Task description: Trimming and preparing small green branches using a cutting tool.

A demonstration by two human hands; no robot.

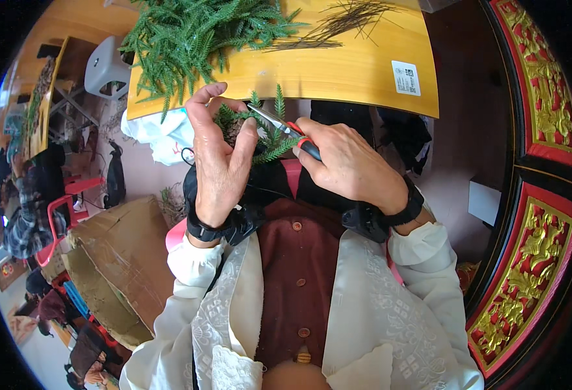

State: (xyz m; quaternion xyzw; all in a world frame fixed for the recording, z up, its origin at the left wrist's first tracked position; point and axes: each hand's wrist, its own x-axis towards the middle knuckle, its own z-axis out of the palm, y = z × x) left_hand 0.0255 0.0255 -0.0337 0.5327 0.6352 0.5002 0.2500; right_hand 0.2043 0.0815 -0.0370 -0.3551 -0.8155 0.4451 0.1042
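My left hand [217,146] holds a green artificial pine sprig [274,138] with the thumb and fingers curled round it, just off the table's near edge. A brown, cone-like clump [232,127] shows between thumb and fingers, partly hidden. My right hand [351,156] grips long-nose pliers [274,120] with red and black handles. Their tips reach across the sprig close to my left fingers; whether they pinch anything is too small to tell. On the yellow table [357,78] lies a big pile of green sprigs [198,39]. Loose dark wires [344,26] lie to its right.
A white plastic bag [165,136] sits below the table's left edge. A cardboard box [120,260] stands at my left, a grey stool [107,68] farther off. Carved red-and-gold panels [526,286] line the right. Several people sit at the far left, near a red chair [55,224].
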